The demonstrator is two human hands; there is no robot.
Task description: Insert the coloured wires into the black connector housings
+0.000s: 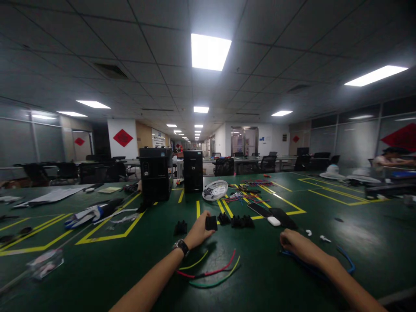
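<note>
My left hand (196, 230), with a dark watch on the wrist, pinches a small square black piece (211, 223) between thumb and fingers, just above the table. Beside it stand several similar black pieces: one (180, 227) to the left, others (242, 221) to the right. My right hand (297, 246) is closed, its fingertips curled downward; what they hold, if anything, is hidden. A blue cable (351, 262) curves beneath that hand and wrist. Between my arms lie a red wire (224, 269) and a yellow-green wire (216, 284), both bent in arcs.
Farther back stand two black cases (155, 173) (193, 170) and a white basket (216, 190). Coloured wires (248, 195) are heaped to its right. A white earbud case (274, 221), loose earbuds (325, 238) and dark flat items (282, 218) lie near my right hand. Another person (393, 158) sits far right.
</note>
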